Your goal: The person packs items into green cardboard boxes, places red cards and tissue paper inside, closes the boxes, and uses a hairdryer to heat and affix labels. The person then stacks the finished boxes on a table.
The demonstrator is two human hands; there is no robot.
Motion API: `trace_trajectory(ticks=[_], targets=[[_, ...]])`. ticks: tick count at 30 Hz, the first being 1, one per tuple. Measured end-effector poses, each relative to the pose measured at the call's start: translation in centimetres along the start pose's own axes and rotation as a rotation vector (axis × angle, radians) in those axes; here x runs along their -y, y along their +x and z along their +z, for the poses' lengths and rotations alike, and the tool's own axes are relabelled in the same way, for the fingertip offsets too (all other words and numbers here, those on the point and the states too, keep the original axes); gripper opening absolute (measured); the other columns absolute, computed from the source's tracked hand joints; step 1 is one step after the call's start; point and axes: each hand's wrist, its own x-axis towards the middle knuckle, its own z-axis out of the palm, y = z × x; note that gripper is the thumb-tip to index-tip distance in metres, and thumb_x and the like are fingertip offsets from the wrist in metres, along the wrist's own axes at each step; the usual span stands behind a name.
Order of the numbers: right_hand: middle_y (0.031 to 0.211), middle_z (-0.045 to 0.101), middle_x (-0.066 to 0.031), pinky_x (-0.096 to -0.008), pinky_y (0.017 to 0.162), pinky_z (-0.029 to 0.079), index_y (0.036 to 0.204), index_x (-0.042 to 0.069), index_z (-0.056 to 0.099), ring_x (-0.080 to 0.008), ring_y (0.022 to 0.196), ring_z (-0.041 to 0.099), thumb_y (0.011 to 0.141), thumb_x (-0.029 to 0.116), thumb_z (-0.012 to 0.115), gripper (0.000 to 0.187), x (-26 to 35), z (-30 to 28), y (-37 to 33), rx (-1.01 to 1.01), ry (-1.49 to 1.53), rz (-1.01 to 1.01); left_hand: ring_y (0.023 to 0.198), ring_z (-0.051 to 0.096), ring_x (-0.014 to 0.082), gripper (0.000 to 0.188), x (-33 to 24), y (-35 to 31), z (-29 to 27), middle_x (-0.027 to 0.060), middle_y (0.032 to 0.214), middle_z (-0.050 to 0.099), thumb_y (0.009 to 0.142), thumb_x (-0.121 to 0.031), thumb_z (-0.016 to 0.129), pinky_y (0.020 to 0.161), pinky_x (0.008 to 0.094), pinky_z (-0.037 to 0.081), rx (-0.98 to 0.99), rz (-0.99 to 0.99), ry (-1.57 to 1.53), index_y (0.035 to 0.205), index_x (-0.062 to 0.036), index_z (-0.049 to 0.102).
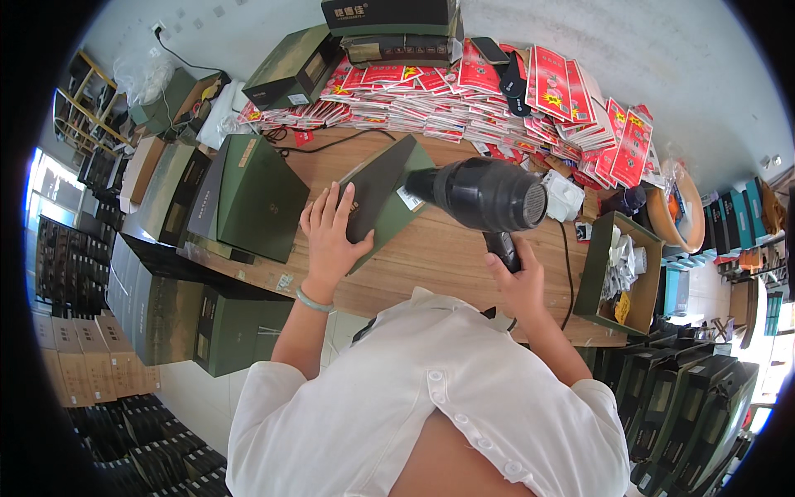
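Observation:
My right hand [520, 280] is wrapped round the handle of a black hair dryer [489, 195]. Its nozzle points left at a green and dark grey box [373, 199], close to a white label on the box's side. My left hand [330, 240] lies against the dark face of this box, fingers spread and the thumb apart from them. A pale bracelet circles my left wrist. Beneath the box and dryer is a wood-grain table [422, 261].
Green boxes [261, 199] crowd the table's left side. Red printed packets [431, 99] pile along the wall, with a phone [489, 50] on top. At right stand an open box of small items [621, 273] and an orange tub [675, 207]. A cord [569, 273] runs down the table's right part.

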Motion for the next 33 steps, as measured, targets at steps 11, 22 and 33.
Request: trace_trajectory(ticks=[11,22,33], targets=[[0.082,0.063,-0.0073,-0.0274,0.065,0.047,0.111,-0.001,0.059,-0.0128,0.070,0.057,0.081,0.029,0.078,0.046,0.6,0.4,0.0,0.010,0.035,-0.039,0.125,0.044,0.0336,0.092,0.1,-0.3,0.1,0.0163,0.142,0.045,0.063,-0.026,0.078,0.105,0.0491,0.028,-0.004,0.021,0.001,0.144,-0.0085,0.039],[0.080,0.066,-0.0107,-0.0290,0.064,0.049,0.111,-0.001,0.060,-0.0148,0.067,0.060,0.080,0.031,0.078,0.048,0.5,0.0,-1.1,0.001,-0.005,-0.063,0.126,0.044,0.0332,0.097,0.5,-0.3,0.3,0.0157,0.142,0.046,0.062,-0.024,0.079,0.106,0.0472,0.027,-0.017,0.025,0.007,0.146,-0.0065,0.034],[0.090,0.066,-0.0092,-0.0269,0.072,0.047,0.119,-0.001,0.057,-0.0123,0.078,0.055,0.082,0.024,0.077,0.049,0.3,-0.6,-2.1,0.114,0.002,-0.018,0.126,0.044,0.0330,0.098,0.1,-0.3,0.2,0.0150,0.142,0.046,0.062,-0.024,0.079,0.106,0.0467,0.027,-0.017,0.039,0.013,0.147,-0.0075,0.034]])
